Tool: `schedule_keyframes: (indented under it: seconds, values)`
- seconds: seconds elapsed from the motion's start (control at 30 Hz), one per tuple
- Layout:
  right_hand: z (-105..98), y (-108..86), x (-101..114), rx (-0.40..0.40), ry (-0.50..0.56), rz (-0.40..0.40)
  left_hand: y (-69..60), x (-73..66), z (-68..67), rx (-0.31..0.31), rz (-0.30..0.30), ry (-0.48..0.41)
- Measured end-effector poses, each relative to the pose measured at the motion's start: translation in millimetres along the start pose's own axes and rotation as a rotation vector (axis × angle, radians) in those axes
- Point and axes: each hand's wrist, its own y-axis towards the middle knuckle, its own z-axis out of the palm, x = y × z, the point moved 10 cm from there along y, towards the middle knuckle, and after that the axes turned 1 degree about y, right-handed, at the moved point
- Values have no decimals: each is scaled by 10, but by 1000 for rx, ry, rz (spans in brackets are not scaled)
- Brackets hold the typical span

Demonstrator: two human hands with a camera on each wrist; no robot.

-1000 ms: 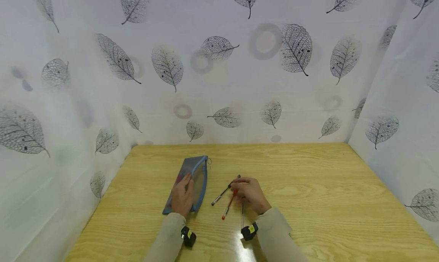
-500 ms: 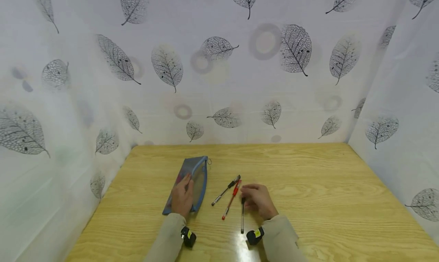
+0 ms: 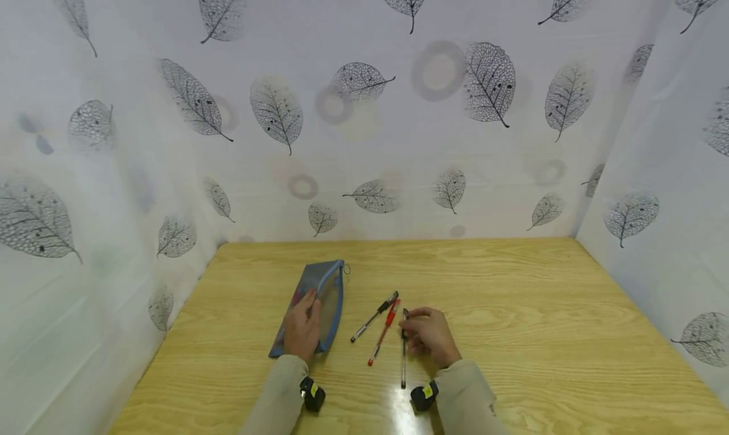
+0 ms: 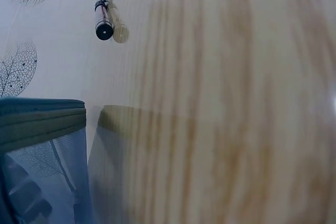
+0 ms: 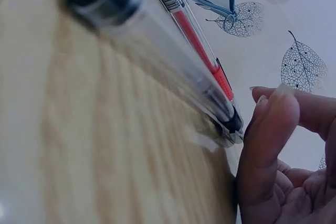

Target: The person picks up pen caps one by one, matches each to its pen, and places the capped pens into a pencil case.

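In the head view, a blue mesh zip pencil case [image 3: 332, 318] lies open on the left of the pens. My left hand [image 3: 303, 327] holds its near edge; through the mesh in the left wrist view, curled fingers [image 4: 27, 195] show dimly. A black gel pen [image 3: 404, 359] lies lengthwise on the table beside my right hand [image 3: 429, 335]. The thumb [image 5: 268, 145] and index finger of that hand are near the pen's capped end, slightly apart from it in the right wrist view. To its left lie a red gel pen [image 3: 384, 334] and another black gel pen [image 3: 373, 318].
The wooden table [image 3: 512, 308] carries the case and pens. White curtains with a leaf print [image 3: 490, 80] enclose it at the back and both sides. Each wrist wears a small black camera [image 3: 424, 396].
My right hand has moved from over the pen tops to the right, uncovering the red pen's cap and then the black pen's top. The left hand and case have stayed put.
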Motion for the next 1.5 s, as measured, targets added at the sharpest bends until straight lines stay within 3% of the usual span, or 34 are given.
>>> schedule_keyframes:
  seconds: [0.33, 1.03, 1.5]
  values:
    - [-8, 4, 0, -18, -35, -22, 1, -17, -3, -6, 17, 13]
    - [-29, 45, -29, -49, -165, -27, -7, -31, 2, 6, -8, 18]
    - [-23, 1, 23, -45, -115, -72, -17, 2, 9, 6, -12, 33]
